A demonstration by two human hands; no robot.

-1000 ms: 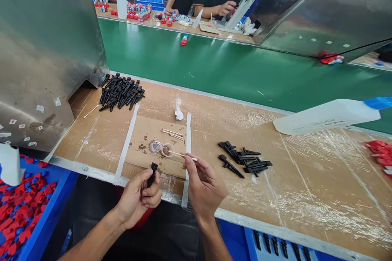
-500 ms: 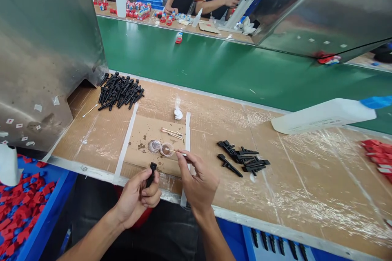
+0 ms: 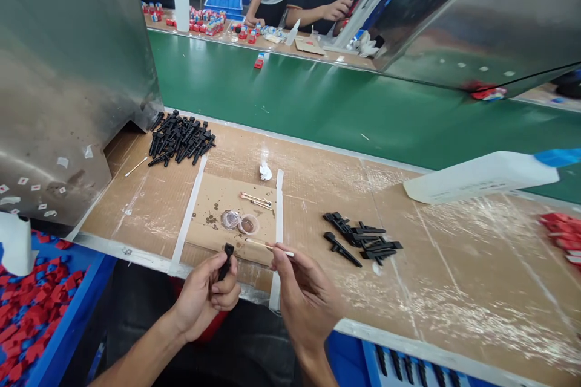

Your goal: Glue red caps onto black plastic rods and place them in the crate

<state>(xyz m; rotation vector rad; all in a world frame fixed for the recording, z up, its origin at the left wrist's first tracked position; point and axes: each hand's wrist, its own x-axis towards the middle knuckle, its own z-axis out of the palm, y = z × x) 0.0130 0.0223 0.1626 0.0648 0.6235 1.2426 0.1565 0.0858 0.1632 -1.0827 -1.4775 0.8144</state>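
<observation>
Okay so the left hand (image 3: 209, 293), lower middle of the frame, has a small black plastic part with a blocky head (image 3: 226, 261) pinched in its fingers, head end up, just past the edge of the brown cardboard-covered bench (image 3: 313, 196). The right hand (image 3: 311, 299), a bit right of centre at the bottom, grips a thin cotton swab (image 3: 259, 243) like a pen, tip pointing left, near the black part but not touching it. Just above that tip sits a little round clear cup with brownish stuff inside (image 3: 249, 225), with a second clear round piece (image 3: 230, 219) right beside it on its left. A few used-looking swabs (image 3: 255, 199) lie just above those. There's a big heap of matching black parts (image 3: 181, 139) at upper left, plus a smaller bunch (image 3: 361, 237) right of centre. Over on the right, a translucent white bottle with a blue cap (image 3: 481, 177) looks slanted; can't tell whether it's standing.
</observation>
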